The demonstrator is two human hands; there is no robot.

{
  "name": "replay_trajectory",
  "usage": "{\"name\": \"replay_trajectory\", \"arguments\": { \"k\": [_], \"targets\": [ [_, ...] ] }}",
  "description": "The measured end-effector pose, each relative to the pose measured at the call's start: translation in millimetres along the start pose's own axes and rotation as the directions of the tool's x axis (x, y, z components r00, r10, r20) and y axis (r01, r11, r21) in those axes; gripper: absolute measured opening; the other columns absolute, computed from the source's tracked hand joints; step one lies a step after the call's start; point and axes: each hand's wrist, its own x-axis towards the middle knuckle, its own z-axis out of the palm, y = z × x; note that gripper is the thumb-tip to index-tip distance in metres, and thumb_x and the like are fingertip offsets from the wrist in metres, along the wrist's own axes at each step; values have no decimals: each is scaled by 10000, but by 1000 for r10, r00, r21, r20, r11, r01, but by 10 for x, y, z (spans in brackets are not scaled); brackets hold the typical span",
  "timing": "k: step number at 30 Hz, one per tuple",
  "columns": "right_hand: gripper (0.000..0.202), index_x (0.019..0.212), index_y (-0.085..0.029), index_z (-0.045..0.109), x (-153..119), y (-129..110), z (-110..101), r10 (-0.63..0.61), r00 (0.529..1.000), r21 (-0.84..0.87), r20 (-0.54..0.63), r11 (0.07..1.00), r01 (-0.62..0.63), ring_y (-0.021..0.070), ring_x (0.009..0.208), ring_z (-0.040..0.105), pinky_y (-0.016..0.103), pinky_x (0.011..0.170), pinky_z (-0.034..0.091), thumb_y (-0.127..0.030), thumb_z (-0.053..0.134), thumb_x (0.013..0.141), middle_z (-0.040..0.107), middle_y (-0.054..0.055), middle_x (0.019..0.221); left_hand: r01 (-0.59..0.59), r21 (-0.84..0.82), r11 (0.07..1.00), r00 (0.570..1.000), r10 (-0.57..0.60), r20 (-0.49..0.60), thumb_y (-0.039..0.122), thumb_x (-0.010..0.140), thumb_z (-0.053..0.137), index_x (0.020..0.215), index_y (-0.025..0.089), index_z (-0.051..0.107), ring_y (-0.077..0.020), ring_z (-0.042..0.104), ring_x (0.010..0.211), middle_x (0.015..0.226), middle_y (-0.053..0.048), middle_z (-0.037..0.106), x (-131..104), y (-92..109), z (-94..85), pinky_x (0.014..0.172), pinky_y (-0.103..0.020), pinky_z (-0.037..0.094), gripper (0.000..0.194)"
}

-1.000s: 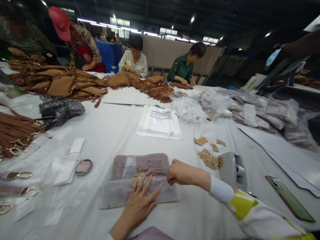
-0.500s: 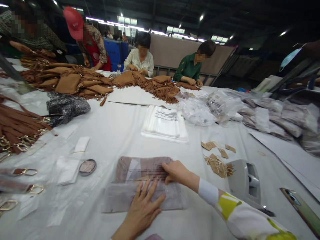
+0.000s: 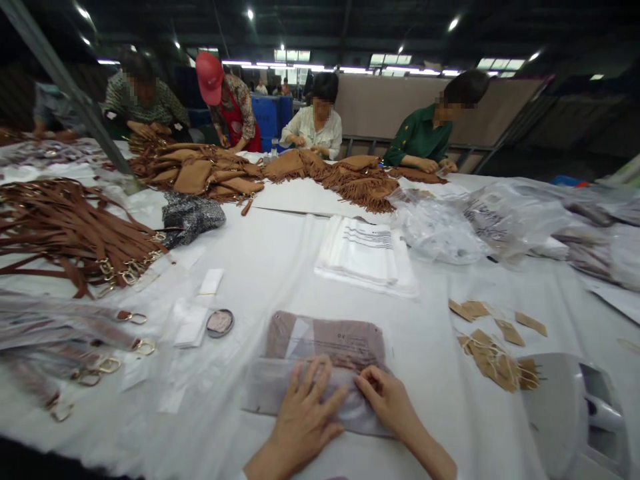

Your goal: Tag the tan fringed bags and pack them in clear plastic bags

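A mauve pouch in a clear plastic bag (image 3: 325, 340) lies flat on the white-covered table in front of me. Small dark print and a white piece show through the film. My left hand (image 3: 307, 417) rests on the bag's lower half with its fingers spread. Beside it, at the lower right of the bag, my right hand (image 3: 387, 400) has thumb and forefinger pinched together on the film. Exactly how much plastic is between those fingertips is hidden.
Behind the bag lies a stack of printed plastic bags (image 3: 367, 257). Kraft tags (image 3: 493, 357) and a white dispenser (image 3: 575, 413) stand right. Leather straps (image 3: 75, 233), wrapped straps (image 3: 65, 333) and a small round dish (image 3: 220, 323) lie left. Several people work behind brown bags (image 3: 200, 177).
My view has swung left, so things sit further right. My right hand has come down from the bag's upper right to its lower right; my left hand stays spread on it.
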Motion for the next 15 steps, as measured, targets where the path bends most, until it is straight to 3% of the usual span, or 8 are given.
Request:
{"name": "replay_trajectory", "arguments": {
  "k": [4,8,11,13,15],
  "targets": [
    [353,677,-219,577,22,16,66,-23,998,4,-64,1000,24,174,571,553,297,568,430,-506,486,862,611,7,618,367,121,922,928,-372,21,451,890,512,1464,354,276,-359,303,1378,1548,-84,315,-369,-362,-27,1083,-619,245,629],
    [337,688,-221,620,-37,-63,10,-48,991,34,-123,998,53,167,543,548,284,532,431,-496,513,851,629,5,609,395,108,912,915,-402,44,456,899,474,1449,305,336,-327,321,1379,1523,-88,365,-587,-533,30,1090,-562,296,586],
    [332,725,-227,670,-242,8,-294,-4,953,21,-304,1000,11,166,575,574,273,549,451,-502,527,842,663,14,654,408,58,911,911,-411,42,479,899,415,1410,275,421,-338,312,1386,1493,-101,411,-663,-489,111,1093,-592,270,550],
    [355,755,-220,678,-494,175,-672,85,849,-16,-522,994,-109,187,680,608,279,592,469,-532,525,829,692,47,762,460,22,888,886,-460,56,467,902,347,1387,245,460,-352,300,1395,1481,-114,428,-699,-459,168,1088,-625,244,545],
    [431,873,-193,675,-853,401,-1136,192,645,-15,-739,953,-301,236,839,615,318,658,485,-572,474,828,692,111,953,491,-19,871,869,-488,81,480,873,357,1395,251,445,-358,329,1383,1464,-109,454,-709,-459,218,1078,-626,259,577]
  ]
}}
